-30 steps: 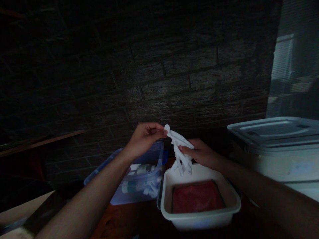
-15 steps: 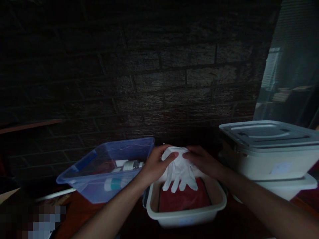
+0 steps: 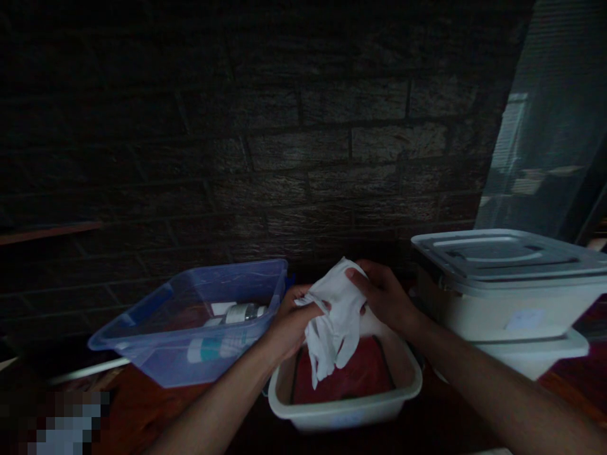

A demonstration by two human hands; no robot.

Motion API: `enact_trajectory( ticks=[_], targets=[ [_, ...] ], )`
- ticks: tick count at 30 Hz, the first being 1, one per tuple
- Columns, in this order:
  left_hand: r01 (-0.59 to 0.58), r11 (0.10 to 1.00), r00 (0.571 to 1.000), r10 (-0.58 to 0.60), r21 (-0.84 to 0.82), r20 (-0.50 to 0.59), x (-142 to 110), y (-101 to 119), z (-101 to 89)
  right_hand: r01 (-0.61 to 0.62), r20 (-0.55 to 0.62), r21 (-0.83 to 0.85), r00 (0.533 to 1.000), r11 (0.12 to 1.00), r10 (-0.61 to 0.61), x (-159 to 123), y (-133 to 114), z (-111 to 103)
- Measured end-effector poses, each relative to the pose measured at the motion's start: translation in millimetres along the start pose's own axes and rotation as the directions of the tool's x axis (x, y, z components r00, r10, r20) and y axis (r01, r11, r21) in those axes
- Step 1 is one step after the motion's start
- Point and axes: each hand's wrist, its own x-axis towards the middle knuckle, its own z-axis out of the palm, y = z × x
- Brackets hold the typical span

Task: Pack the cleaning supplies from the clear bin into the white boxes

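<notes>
A limp white glove (image 3: 337,303) hangs between my two hands, its fingers drooping down. My left hand (image 3: 290,322) pinches its left side, the thumb lying over the fabric. On the upper right edge, my right hand (image 3: 382,294) grips the glove with thumb in front and fingers behind. Directly below is a whitish plastic tub (image 3: 348,414) without a lid on it. A dark red cloth-like item (image 3: 351,376) with a dark edge lies inside the tub, partly covered from view by the glove.
To the left stands a translucent blue bin (image 3: 156,354) holding a clear bottle (image 3: 243,313) and a white-and-teal item (image 3: 213,349). Stacked at right are tubs, the upper one with a grey lid (image 3: 512,253). Behind rises a dark brick wall (image 3: 303,151).
The glove has turned and tilted, its fingers now pointing down and left. My right hand has moved up to its top corner, and my left hand slightly down and left.
</notes>
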Motion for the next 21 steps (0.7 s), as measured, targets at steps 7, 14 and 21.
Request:
enact_trajectory(
  ticks=[7, 14, 21],
  targets=[
    [0.009, 0.999, 0.972, 0.004, -0.054, 0.236, -2.8, 4.2, -1.4, 0.02, 0.015, -0.026, 1.0, 0.999, -0.019, 0.3, -6.2, -7.0],
    [0.044, 0.993, 0.954, -0.01, -0.106, 0.299, -1.8, 21.6, -3.6, 0.012, 0.156, -0.085, 0.988, 0.996, 0.001, -1.0, -19.5, -22.1],
    [-0.203, 0.963, 0.974, 0.179, 0.176, 0.141, 9.1, 14.0, 16.6, 0.046, 0.259, -0.135, 0.966, 0.99, -0.01, -8.2, -19.7, -25.2]
  ],
)
